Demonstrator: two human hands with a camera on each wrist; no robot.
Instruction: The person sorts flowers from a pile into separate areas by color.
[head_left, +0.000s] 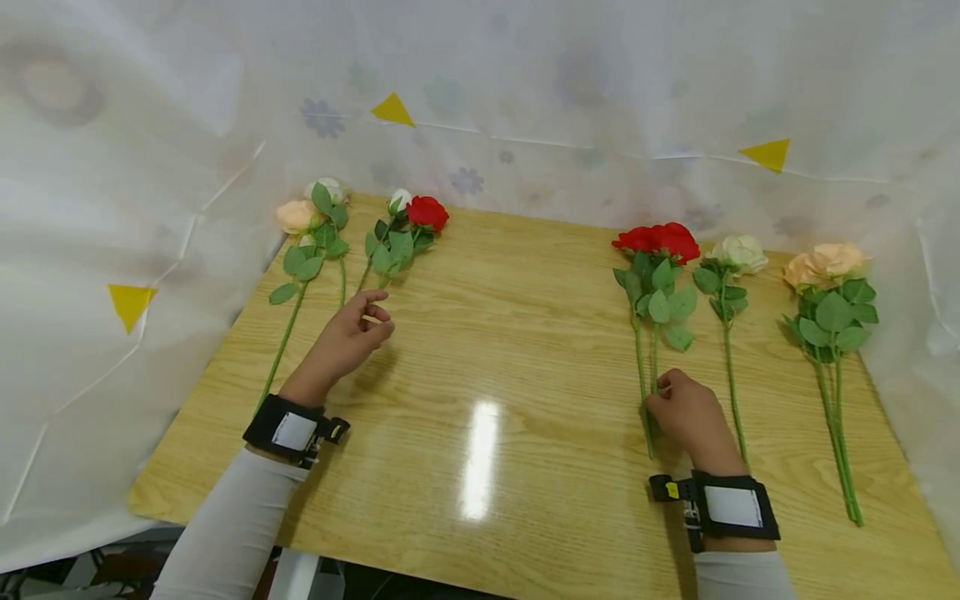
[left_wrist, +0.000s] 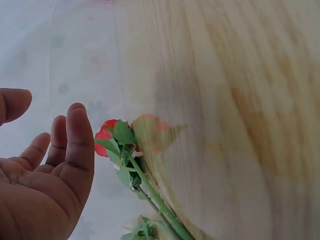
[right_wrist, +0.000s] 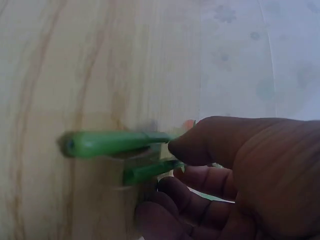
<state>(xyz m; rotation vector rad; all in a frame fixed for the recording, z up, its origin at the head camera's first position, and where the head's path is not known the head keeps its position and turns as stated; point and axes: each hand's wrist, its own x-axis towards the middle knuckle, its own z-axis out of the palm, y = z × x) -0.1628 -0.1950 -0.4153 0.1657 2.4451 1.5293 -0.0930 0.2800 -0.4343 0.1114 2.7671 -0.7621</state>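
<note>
Red roses (head_left: 667,237), two of them, lie on the right half of the table (head_left: 517,333), and the person's right hand (head_left: 692,417) is at their stems (head_left: 641,367). To handle them well, I'd say, the thumb and fingertips should pinch low and lightly and take the stems together, so that neither rolls away; the leaves look likely to snag on one another, so any movement would best be slow and level. Seen from the right wrist, thumb and fingers close on at least one stem, with two stem ends jutting out past them; whether both are firmly held, I cannot tell. The left hand (head_left: 348,333) holds nothing, its fingers loosely bent and its thumb apart from them. It hovers near a single red rose (head_left: 429,214) and a small white rose (head_left: 400,199) on the left side. From where I stand, the red pair's flower heads lie beyond the right hand's fingers, toward the far edge and well apart from the left hand, with a pale rose (head_left: 738,254) just to their right.
</note>
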